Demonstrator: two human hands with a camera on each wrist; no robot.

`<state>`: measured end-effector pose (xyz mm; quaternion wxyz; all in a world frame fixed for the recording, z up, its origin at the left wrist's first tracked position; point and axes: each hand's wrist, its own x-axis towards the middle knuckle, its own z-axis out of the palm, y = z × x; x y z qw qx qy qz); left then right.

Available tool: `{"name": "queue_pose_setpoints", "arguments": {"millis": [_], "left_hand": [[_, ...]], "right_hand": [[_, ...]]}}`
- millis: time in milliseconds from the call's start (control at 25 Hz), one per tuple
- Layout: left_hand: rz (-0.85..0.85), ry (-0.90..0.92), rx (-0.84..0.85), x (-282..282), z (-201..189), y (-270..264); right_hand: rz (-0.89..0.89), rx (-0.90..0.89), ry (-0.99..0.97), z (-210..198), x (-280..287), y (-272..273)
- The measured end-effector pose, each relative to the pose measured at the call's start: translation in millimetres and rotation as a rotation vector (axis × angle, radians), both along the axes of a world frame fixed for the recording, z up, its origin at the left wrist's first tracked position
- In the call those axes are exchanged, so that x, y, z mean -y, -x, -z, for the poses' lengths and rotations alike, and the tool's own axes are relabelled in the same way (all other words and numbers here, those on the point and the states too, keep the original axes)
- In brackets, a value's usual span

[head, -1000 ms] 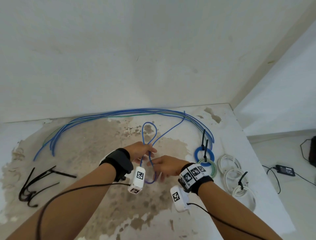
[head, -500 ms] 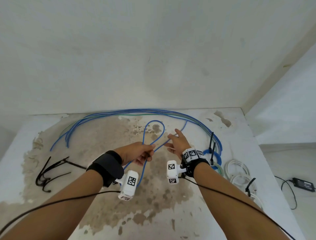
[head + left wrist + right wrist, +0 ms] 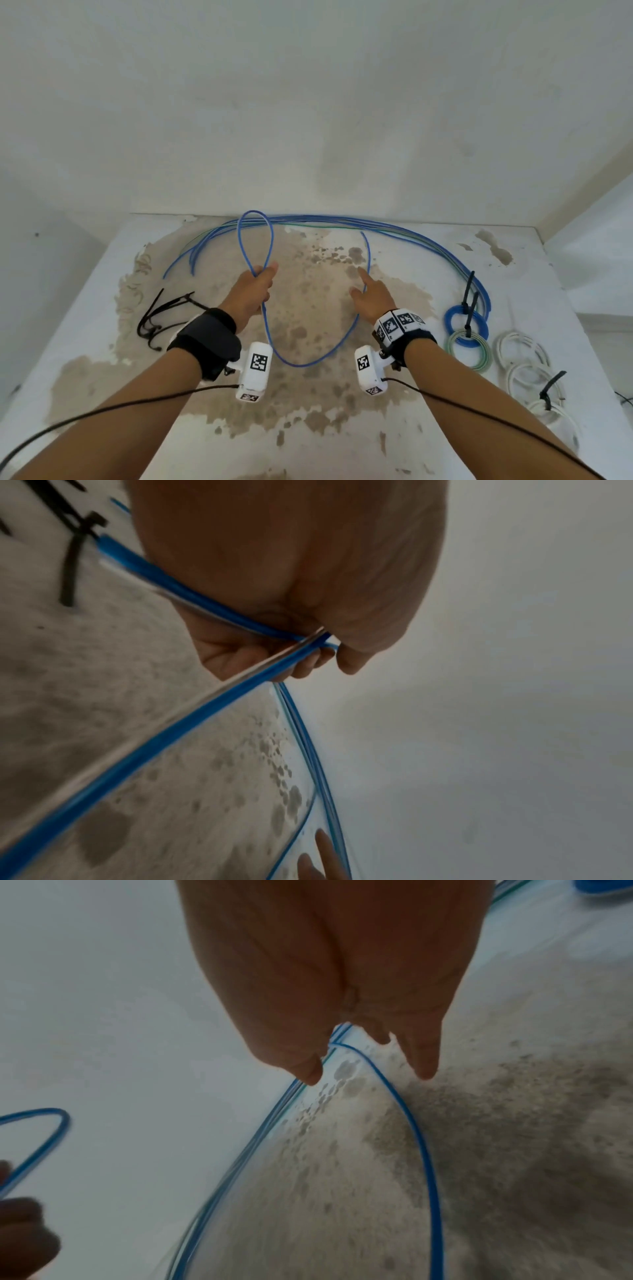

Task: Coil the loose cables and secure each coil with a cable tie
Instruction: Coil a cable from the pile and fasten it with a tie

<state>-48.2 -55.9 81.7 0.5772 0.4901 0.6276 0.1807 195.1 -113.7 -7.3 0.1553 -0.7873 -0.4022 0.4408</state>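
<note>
Left of frame: loose black cable ties point(image 3: 161, 317) lie on the stained table point(image 3: 102, 308). Left hand point(image 3: 255, 291), centre-left, fingers curled round the blue cable point(image 3: 263, 329), pinching a loop that stands up above the fist; the rest sags in a U toward the right hand point(image 3: 371, 299). Right hand flat, fingers straight, holding nothing; cable runs just beside it. Upper centre: bundle of loose blue cables point(image 3: 342, 219) along the wall. Right: tied blue coil point(image 3: 466, 325), green coil point(image 3: 467, 349), white coils point(image 3: 524, 359).

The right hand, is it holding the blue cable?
No, the right hand is open with straight fingers; only the left hand grips the blue cable.
</note>
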Motion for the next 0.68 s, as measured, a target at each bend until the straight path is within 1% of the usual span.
{"name": "queue_pose_setpoints", "arguments": {"millis": [80, 120, 160, 240, 280, 320, 400, 480, 520, 600, 680], "left_hand": [[-0.096, 0.043, 0.123, -3.1, 2.7, 16.7], [-0.12, 0.063, 0.169, -3.7, 3.6, 24.0], [-0.127, 0.078, 0.208, -3.9, 4.5, 28.7], [-0.129, 0.101, 0.29, -0.3, 4.9, 37.9], [-0.136, 0.105, 0.325, 2.3, 3.3, 42.9], [-0.142, 0.104, 0.35, 5.2, -1.0, 48.5], [-0.143, 0.095, 0.403, 9.6, -10.4, 61.5], [-0.117, 0.068, 0.482, 15.1, -19.5, 76.2], [-0.107, 0.042, 0.503, 18.8, -23.5, 83.1], [-0.107, 0.006, 0.492, 25.8, -27.6, 90.9], [-0.102, -0.022, 0.486, 31.0, -26.7, 94.6]], "right_hand": [[0.029, 0.044, -0.081, -19.4, 4.9, 24.8], [-0.012, 0.011, -0.152, -31.5, 8.5, 44.6], [-0.084, -0.075, -0.203, -45.9, 13.2, 67.8], [-0.23, -0.269, -0.21, -70.6, 23.7, 120.3], [-0.271, -0.308, -0.227, -79.4, 27.9, 144.4], [-0.282, -0.304, -0.263, -84.2, 31.5, 163.9], [-0.226, -0.239, -0.362, -89.1, 39.4, 187.1], [-0.151, -0.207, -0.439, -91.5, 48.3, 196.8], [-0.121, -0.226, -0.445, -94.3, 51.9, 202.6], [-0.088, -0.257, -0.427, -98.4, 58.1, 215.0], [-0.096, -0.197, -0.424, -97.5, 61.2, 226.8]]}}
